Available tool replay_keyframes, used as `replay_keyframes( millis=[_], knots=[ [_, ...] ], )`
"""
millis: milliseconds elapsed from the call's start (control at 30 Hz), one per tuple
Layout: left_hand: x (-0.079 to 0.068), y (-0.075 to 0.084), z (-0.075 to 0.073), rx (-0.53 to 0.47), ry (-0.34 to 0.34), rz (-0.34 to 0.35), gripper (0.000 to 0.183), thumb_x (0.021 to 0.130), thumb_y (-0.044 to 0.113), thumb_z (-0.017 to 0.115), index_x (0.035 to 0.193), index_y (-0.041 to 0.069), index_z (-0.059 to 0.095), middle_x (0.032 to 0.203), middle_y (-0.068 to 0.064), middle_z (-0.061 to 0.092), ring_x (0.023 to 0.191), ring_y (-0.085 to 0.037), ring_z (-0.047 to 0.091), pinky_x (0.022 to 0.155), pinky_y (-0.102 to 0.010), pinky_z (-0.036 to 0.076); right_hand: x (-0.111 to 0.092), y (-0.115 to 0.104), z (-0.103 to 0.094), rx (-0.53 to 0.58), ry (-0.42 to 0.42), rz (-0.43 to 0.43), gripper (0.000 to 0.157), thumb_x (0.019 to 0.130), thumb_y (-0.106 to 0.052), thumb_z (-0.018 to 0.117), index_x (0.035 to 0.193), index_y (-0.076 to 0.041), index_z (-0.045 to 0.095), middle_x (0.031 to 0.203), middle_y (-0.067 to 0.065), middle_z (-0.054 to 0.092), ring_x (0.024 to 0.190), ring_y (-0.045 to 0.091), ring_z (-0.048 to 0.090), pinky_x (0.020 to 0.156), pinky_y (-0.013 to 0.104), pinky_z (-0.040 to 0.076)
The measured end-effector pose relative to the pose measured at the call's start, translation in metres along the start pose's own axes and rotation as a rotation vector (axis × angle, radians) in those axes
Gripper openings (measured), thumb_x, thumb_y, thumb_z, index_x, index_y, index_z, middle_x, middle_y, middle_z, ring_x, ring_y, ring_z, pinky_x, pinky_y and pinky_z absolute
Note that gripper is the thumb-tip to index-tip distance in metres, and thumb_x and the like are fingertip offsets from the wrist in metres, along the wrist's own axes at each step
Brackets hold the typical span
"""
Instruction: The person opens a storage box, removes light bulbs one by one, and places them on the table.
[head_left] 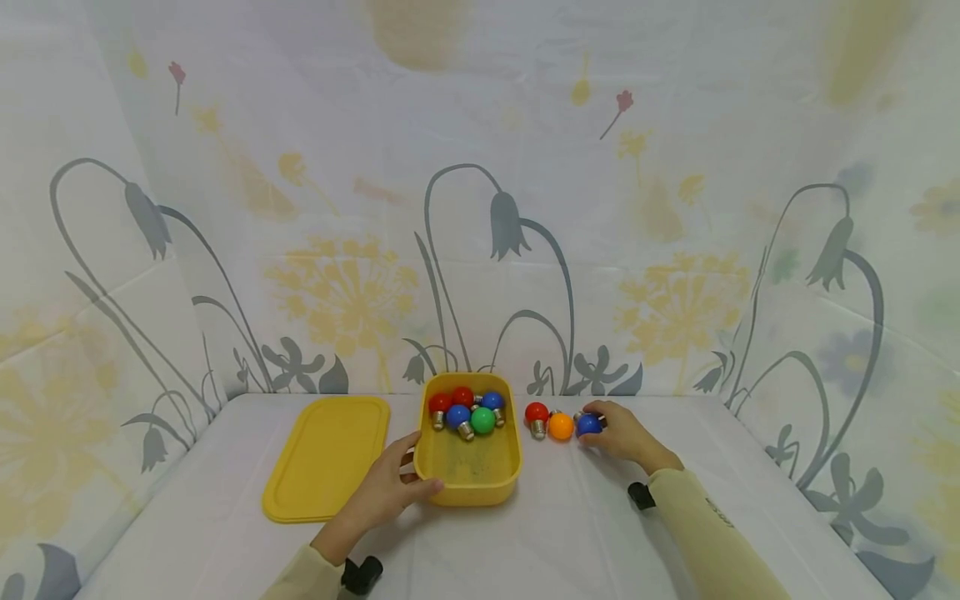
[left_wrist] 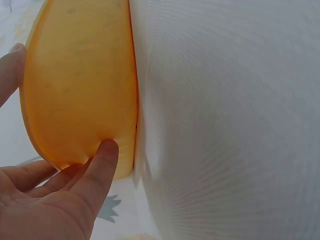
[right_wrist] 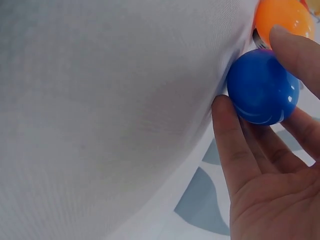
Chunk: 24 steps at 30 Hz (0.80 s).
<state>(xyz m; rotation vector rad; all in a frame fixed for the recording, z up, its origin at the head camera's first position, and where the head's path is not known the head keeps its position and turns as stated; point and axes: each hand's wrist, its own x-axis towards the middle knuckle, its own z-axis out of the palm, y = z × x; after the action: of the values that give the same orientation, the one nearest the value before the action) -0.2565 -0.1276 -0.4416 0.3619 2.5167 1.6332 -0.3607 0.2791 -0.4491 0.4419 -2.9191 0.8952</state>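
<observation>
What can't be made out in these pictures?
Head view: lettering on the right sleeve, too small to read.
Head view: part of the blue bulb, behind the right hand.
Left wrist view: the green bulb, hidden by the yellow box.
Right wrist view: orange bulb, cropped by the top edge.

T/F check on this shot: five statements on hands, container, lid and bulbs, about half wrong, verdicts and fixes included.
1. The left hand grips the yellow container. True.
2. The container is empty. False: a green bulb lies in it, among others.
3. The right hand holds a blue bulb outside the container. True.
4. The container is covered. False: it is open, and the yellow lid lies on the table to its left.
5. Outside the container, an orange bulb sits between a red bulb and the held blue one. True.
</observation>
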Motion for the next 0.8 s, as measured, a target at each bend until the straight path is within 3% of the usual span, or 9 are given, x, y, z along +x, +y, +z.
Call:
replay_keyframes(
  millis=[800],
  knots=[
    [0.0002, -0.0004, -0.0003, 0.019, 0.0, 0.005, 0.093, 0.08, 0.033, 0.078, 0.148, -0.001, 0.025, 0.147, -0.023, 0.033, 0.124, -0.038, 0.049, 0.095, -0.041, 0.049, -0.0013, 0.0014, -0.0059, -0.031, -0.031, 0.029, 0.058, 0.078, -0.023, 0.08, 0.124, 0.003, 0.056, 0.119, 0.019, 0.058, 0.097, 0.029, 0.058, 0.091, 0.049, 0.05]
  ],
)
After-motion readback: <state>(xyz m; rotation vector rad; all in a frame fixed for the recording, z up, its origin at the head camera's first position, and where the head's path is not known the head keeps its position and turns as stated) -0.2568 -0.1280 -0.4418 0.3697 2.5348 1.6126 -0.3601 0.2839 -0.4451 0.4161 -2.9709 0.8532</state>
